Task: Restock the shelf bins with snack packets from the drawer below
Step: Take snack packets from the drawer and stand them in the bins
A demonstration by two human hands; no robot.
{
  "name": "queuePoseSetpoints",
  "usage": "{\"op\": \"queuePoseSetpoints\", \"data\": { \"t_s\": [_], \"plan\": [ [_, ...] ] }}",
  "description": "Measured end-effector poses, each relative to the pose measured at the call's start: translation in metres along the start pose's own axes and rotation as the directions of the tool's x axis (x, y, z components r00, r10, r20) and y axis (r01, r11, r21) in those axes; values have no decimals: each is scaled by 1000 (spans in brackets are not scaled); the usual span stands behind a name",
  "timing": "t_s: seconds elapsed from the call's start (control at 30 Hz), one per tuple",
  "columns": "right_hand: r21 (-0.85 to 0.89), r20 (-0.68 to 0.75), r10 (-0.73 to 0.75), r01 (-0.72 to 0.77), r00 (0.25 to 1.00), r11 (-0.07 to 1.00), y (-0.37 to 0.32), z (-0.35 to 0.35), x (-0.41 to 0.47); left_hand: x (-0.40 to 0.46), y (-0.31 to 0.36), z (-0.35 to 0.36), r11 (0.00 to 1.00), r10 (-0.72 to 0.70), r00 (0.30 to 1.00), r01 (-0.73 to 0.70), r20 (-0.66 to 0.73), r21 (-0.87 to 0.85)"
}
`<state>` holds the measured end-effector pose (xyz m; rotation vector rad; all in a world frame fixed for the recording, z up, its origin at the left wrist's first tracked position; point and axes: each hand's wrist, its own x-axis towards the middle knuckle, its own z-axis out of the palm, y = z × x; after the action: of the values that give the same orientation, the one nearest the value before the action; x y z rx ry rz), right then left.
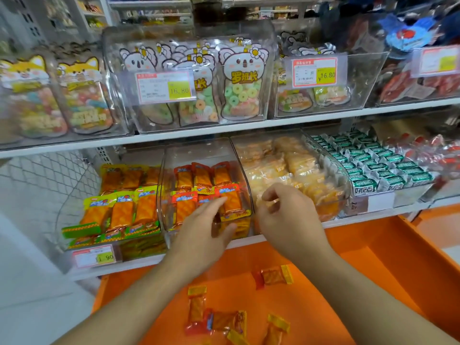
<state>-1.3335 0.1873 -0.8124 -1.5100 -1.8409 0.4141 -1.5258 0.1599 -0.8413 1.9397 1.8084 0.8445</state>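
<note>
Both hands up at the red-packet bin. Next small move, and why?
Probably lower a hand to the orange drawer and pick up a loose packet. Neither the left hand nor the right hand seems to hold one, and several remain below the bin.

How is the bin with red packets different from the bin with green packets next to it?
The red-packet bin is a clear tub that looks part full; the green-packet bin is heaped to its front. The green-packet bin shows a price tag; the red-packet bin shows none. Both hold orange snack sticks.
</note>
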Motion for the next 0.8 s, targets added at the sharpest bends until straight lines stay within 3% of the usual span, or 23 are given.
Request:
{"op": "queuePoseSetpoints", "data": {
  "t_s": [0.1, 0.2, 0.3, 0.37, 0.43, 0.57, 0.67, 0.8],
  "plan": [
    [-53, 31, 71, -70, 997, 996, 16, 9, -17, -38, -12, 7, 986, 127, 987, -136, -97, -92],
    [-210, 218, 184, -138, 958, 968, 46, 36, -38, -77, -35, 27, 976, 129, 987, -144, -98, -161],
    [-359, 502, 324, -148, 802, 922, 86, 73, -61, -106, -83, 67, 985, 22, 993, -2, 116, -170],
    [-453, 615, 405, -118, 677, 884, 118, 100, -80, -117, -124, 97, 982, -121, 977, 144, 177, -123],
    [-531, 648, 480, -101, 592, 841, 146, 125, -99, -122, -163, 123, 952, -278, 944, 295, 177, -81],
    [-588, 668, 541, -83, 511, 805, 189, 173, -124, -116, -223, 168, 869, -490, 859, 495, 152, 3],
    [-625, 634, 576, -97, 517, 775, 213, 199, -139, -109, -254, 196, 835, -550, 812, 537, 194, 117],
    [-680, 555, 590, -88, 586, 728, 233, 218, -153, -96, -269, 216, 771, -624, 759, 557, 189, 308]
  ]
}}
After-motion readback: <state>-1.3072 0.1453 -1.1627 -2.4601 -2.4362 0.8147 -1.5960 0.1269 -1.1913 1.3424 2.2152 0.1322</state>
